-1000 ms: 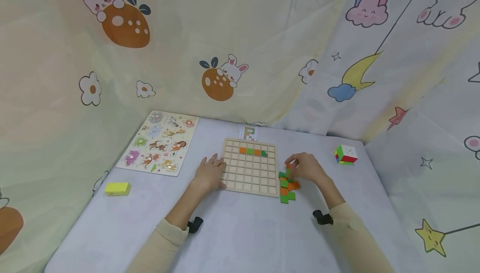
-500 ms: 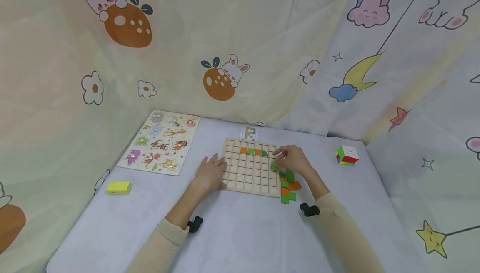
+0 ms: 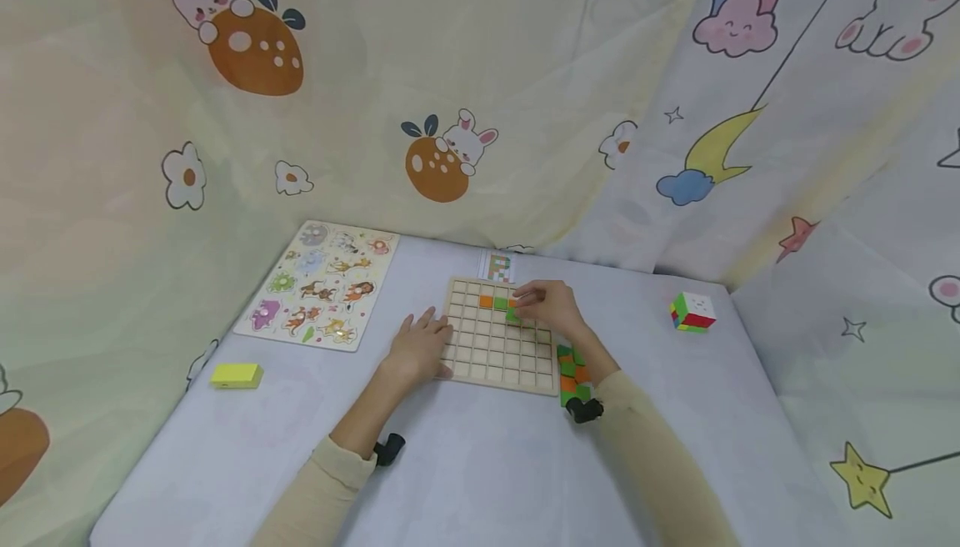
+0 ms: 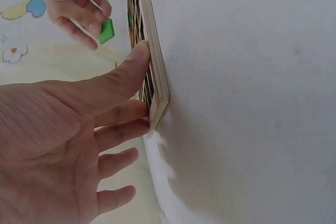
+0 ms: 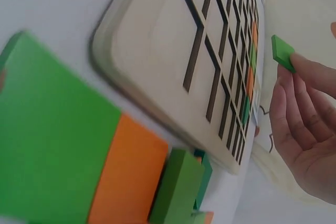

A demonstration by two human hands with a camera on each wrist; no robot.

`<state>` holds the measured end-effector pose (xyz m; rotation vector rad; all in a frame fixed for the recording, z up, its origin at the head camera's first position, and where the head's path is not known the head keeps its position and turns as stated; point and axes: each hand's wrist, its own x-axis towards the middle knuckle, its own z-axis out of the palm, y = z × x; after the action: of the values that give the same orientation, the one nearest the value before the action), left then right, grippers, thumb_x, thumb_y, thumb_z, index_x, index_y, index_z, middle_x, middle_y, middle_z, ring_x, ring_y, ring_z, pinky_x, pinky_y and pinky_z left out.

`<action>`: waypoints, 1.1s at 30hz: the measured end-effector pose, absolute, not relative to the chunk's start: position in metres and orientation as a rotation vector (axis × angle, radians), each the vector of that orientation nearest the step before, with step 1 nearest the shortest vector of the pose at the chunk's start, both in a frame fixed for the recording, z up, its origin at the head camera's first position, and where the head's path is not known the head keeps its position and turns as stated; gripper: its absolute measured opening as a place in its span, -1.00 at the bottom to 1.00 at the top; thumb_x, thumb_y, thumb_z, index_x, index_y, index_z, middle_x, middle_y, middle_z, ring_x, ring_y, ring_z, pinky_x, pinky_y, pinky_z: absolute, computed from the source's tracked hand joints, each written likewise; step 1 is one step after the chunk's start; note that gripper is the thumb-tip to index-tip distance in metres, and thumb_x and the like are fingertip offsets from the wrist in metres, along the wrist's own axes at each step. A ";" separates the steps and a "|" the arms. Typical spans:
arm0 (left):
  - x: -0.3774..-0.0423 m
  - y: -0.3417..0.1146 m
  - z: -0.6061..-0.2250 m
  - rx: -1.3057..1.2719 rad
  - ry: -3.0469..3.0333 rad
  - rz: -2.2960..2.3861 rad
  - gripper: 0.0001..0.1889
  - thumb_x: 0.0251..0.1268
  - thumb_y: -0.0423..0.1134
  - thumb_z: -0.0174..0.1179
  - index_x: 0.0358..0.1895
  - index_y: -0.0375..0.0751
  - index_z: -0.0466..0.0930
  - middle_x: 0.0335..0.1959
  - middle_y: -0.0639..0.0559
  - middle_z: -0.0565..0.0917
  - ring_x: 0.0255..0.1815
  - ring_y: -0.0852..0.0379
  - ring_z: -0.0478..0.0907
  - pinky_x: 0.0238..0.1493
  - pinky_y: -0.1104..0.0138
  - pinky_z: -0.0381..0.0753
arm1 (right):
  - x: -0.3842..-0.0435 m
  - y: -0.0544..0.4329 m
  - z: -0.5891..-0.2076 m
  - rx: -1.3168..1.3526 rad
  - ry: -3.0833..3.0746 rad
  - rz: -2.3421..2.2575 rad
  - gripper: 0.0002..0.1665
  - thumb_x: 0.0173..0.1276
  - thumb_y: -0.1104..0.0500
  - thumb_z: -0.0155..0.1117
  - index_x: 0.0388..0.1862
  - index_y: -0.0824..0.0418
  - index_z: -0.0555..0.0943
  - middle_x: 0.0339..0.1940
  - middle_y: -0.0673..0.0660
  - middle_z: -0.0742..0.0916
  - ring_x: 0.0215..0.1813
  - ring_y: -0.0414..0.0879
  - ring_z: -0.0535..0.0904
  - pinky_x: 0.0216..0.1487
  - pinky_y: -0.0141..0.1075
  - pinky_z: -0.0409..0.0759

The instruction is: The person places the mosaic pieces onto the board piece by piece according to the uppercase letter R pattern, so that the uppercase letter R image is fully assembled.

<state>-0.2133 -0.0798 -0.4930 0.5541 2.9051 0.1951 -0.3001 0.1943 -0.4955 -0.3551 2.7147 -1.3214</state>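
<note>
A wooden grid board (image 3: 480, 363) lies on the table, with orange and green tiles set in a row near its far side. My left hand (image 3: 418, 345) rests at the board's left edge; in the left wrist view its thumb (image 4: 113, 85) and fingertips touch the rim, fingers fairly straight. My right hand (image 3: 551, 307) is over the upper part of the board and pinches a green square tile (image 5: 283, 52) between thumb and fingers. In the head view this hand covers the row's right end. The right wrist view shows a dark green piece (image 5: 246, 109) there.
Loose green and orange tiles (image 3: 567, 368) lie along the board's right side, partly under my right forearm. Behind the board is a small pattern card (image 3: 498, 267). An animal puzzle board (image 3: 360, 313) and yellow block (image 3: 236, 376) lie left; a colour cube (image 3: 692, 311) stands right.
My right hand has moved from the loose tiles leftward over the board, carrying the green square tile with it. My left hand has stayed at the board's edge.
</note>
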 end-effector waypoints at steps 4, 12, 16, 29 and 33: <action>-0.214 -0.080 -0.494 0.567 2.907 0.199 -0.11 0.11 0.06 0.55 0.48 -0.29 0.45 0.58 -0.18 0.36 0.67 -0.23 0.08 0.62 -0.20 0.08 | -0.304 0.183 -0.497 -0.356 2.695 -1.342 -0.64 0.29 0.25 0.57 0.06 0.26 0.76 -0.21 0.11 0.85 -0.17 -0.04 0.78 -0.07 -0.15 0.76; -0.216 -0.082 -0.494 0.546 2.902 0.199 -0.09 0.09 0.08 0.55 0.49 -0.27 0.44 0.59 -0.18 0.34 0.68 -0.22 0.07 0.63 -0.19 0.04 | -0.313 0.158 -0.499 -0.404 2.644 -1.370 -0.67 0.30 0.29 0.55 0.03 0.30 0.76 -0.19 0.14 0.84 -0.15 -0.03 0.77 -0.10 -0.23 0.78; -0.217 -0.083 -0.496 0.545 2.897 0.197 -0.08 0.10 0.09 0.54 0.50 -0.26 0.43 0.60 -0.17 0.33 0.68 -0.23 0.06 0.63 -0.20 0.03 | -0.318 0.149 -0.502 -0.420 2.650 -1.341 -0.69 0.28 0.31 0.55 0.01 0.30 0.76 -0.21 0.13 0.84 -0.17 -0.03 0.78 -0.13 -0.23 0.78; -0.214 -0.082 -0.494 0.552 2.879 0.209 -0.09 0.14 0.09 0.52 0.51 -0.27 0.41 0.60 -0.17 0.33 0.68 -0.22 0.06 0.64 -0.18 0.04 | -0.316 0.135 -0.514 -0.313 2.793 -1.129 -0.85 0.32 0.28 0.53 -0.15 0.16 0.80 -0.33 -0.02 0.82 -0.20 -0.08 0.72 -0.01 -0.12 0.69; -0.214 -0.082 -0.493 0.555 2.881 0.190 -0.09 0.15 0.11 0.52 0.51 -0.27 0.41 0.60 -0.17 0.32 0.68 -0.22 0.06 0.64 -0.18 0.04 | -0.316 0.135 -0.516 -0.323 2.813 -1.131 -0.84 0.29 0.30 0.54 -0.16 0.15 0.80 -0.34 -0.02 0.83 -0.22 -0.07 0.73 0.01 -0.09 0.70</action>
<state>-0.2141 -0.0820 -0.4933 0.5551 2.8814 0.1899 -0.3161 0.1352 -0.5159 -0.3231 2.8127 -1.1313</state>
